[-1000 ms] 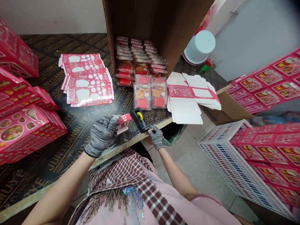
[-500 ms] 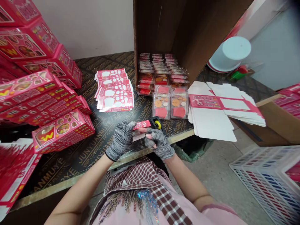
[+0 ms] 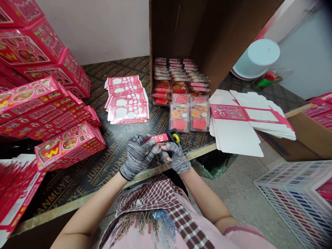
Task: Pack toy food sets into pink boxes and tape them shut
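Two hands in grey knitted gloves meet above the near edge of the desk (image 3: pixel 90 155). The left hand (image 3: pixel 137 154) is closed on a small pink box (image 3: pixel 160 138), its fingers lying over the near part; the far end of the box shows between the hands, pointing towards the tape dispenser (image 3: pixel 180 139). The right hand (image 3: pixel 177 157) has its fingers bent in a narrow curl, bare fingertips beside the box; whether it grips anything cannot be told. Immediately beyond the right hand is the black dispenser, with its yellow roll (image 3: pixel 176 138).

Beyond the left hand lies a fanned pile of pink cut-out cards (image 3: pixel 128 112). Ahead of both hands, an upright brown carton (image 3: pixel 218 45) contains rows of small packets (image 3: pixel 178 74), and two clear packs (image 3: pixel 199 119) lie side by side at its opening. Farther to the right of the right hand, flat white and pink blanks (image 3: pixel 236 135) overlap the desk edge. A green bag (image 3: pixel 216 169) hangs open below them, and a white lattice crate (image 3: pixel 285 197) stands well apart. To the left of the left hand are stacked pink boxes (image 3: pixel 70 143), with printed windows showing coloured pictures.
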Action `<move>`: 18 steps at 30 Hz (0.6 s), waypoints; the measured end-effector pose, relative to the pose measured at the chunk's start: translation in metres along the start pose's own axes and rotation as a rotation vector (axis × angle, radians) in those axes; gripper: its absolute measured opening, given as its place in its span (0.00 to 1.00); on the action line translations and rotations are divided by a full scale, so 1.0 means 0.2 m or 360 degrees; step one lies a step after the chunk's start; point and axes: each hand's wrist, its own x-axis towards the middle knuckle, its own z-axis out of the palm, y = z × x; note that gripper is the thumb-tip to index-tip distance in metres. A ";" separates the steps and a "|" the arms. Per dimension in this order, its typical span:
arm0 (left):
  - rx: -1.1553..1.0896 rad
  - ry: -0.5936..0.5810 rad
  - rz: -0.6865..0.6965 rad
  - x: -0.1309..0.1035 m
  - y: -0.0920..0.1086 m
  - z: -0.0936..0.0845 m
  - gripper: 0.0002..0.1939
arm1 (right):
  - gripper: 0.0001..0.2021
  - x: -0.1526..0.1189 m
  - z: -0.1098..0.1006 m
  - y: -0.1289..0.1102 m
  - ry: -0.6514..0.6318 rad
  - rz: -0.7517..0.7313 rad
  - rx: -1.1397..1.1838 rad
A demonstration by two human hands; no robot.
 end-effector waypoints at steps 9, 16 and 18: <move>-0.0387 0.0184 -0.0349 0.07 -0.01 -0.01 0.09 | 0.35 -0.05 -0.05 0.28 -0.0171 0.0320 -0.0376; -0.1142 0.0414 -0.0934 -0.10 -0.12 -0.14 0.44 | 0.41 0.02 -0.09 0.26 -0.0018 0.0050 0.0225; -0.1133 0.0179 -0.1009 -0.18 -0.17 -0.11 0.43 | 0.39 0.12 -0.14 0.12 0.0289 -0.0269 0.0076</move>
